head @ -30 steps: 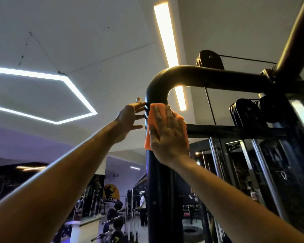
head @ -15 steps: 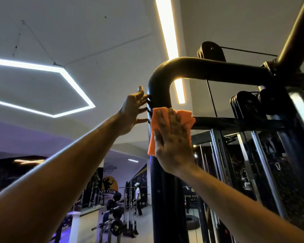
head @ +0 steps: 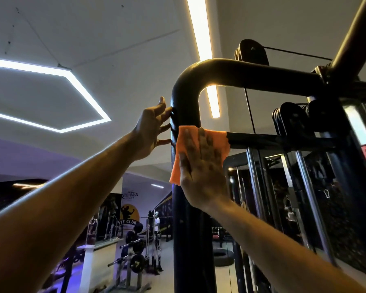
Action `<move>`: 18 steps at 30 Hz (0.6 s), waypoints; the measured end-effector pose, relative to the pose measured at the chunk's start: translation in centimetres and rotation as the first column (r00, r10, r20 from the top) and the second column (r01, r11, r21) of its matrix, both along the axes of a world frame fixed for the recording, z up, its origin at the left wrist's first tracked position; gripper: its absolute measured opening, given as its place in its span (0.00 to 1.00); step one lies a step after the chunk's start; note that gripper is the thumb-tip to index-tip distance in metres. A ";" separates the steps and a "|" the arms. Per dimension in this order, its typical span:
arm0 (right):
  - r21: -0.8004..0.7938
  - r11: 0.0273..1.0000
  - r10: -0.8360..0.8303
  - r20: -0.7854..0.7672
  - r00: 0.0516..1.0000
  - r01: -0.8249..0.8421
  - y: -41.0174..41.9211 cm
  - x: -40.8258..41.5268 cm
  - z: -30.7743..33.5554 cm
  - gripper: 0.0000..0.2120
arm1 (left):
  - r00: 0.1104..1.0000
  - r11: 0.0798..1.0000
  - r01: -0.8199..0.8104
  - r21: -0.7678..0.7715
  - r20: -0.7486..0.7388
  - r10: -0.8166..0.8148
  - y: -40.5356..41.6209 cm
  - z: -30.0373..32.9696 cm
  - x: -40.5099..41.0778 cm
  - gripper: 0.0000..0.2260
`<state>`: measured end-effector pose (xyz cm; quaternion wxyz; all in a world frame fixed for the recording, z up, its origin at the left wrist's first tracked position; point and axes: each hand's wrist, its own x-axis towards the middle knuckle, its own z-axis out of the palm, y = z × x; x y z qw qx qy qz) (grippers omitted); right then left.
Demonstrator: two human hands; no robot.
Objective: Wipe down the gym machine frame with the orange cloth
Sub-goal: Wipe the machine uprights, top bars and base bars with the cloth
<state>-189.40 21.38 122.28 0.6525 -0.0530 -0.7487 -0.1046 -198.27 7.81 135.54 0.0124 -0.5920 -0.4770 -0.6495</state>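
A thick black tube of the gym machine frame (head: 185, 229) rises in the middle of the view and bends right into a horizontal bar near the top. My right hand (head: 203, 170) lies flat, fingers straight, and presses the orange cloth (head: 183, 140) against the upright just below the bend. The cloth spreads past the tube on its right side. My left hand (head: 151, 132) reaches up on the tube's left side, its straight fingertips touching the tube a little above the cloth.
Pulleys (head: 251, 52) and a cable sit on the top bar. Chrome guide rods (head: 256, 187) and a crossbar stand to the right. Far below, barbell racks (head: 135, 252), a tyre (head: 221, 258) and a standing person (head: 156, 223) occupy the gym floor.
My right hand has slid the cloth a little down and to the right on the upright. My left hand stays on the tube's left side.
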 end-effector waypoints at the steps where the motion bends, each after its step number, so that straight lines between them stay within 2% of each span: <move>1: -0.008 1.000 -0.024 0.024 0.999 0.024 0.1 0.1 0.7 0.30 | 1.000 1.000 -0.007 0.005 0.004 0.007 0.0 -0.1 0.1 0.30; 3: -0.024 0.998 -0.049 0.029 0.998 0.050 0.0 -0.4 3.8 0.30 | 1.000 1.000 -0.015 -0.002 0.002 0.015 0.0 -0.1 0.1 0.30; 7: -0.107 0.994 0.035 0.013 0.999 -0.033 -0.7 -0.2 9.8 0.29 | 0.999 0.999 -0.038 -0.024 0.008 0.039 -0.1 -0.3 0.6 0.31; 10: -0.092 0.990 0.108 -0.027 0.994 -0.110 -0.8 -0.2 6.9 0.29 | 0.998 0.998 -0.064 -0.014 0.025 0.064 0.0 -0.5 0.7 0.31; 14: 0.067 0.997 0.039 0.012 0.999 -0.040 0.7 -0.6 -0.4 0.30 | 0.995 0.995 -0.099 -0.024 0.026 0.100 0.1 -1.7 1.0 0.32; 18: -0.008 0.998 0.063 0.089 0.994 -0.063 -0.3 0.9 4.1 0.30 | 0.993 0.991 -0.116 -0.067 0.000 0.116 -0.4 -2.3 0.9 0.32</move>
